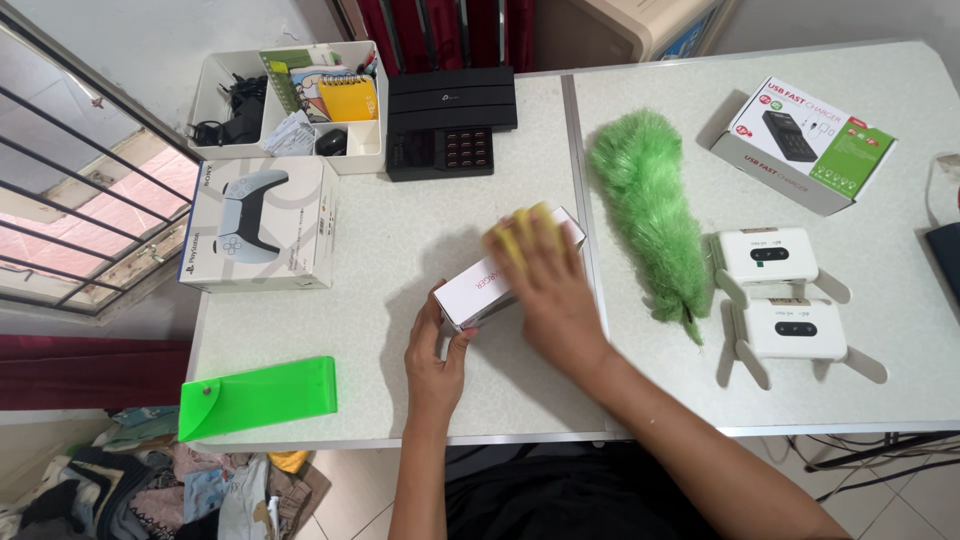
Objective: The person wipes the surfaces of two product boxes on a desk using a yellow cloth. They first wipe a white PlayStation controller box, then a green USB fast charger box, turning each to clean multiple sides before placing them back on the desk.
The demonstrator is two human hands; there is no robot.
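A long white box [478,290] lies slanted on the white table [400,250], near the front edge. My left hand [436,360] grips its near end with thumb and fingers. My right hand [550,290] lies flat across the top of the box and presses a yellow cloth [520,232] onto it. The cloth shows only beyond my fingertips; the rest is hidden under the hand. The motion blurs the right hand a little.
A green fluffy duster [650,215] lies right of the box. Two white routers [780,300] and a charger box [805,145] sit further right. A game controller box [262,225], organiser tray [290,100], black router [450,115] and green pouch [260,397] occupy the left.
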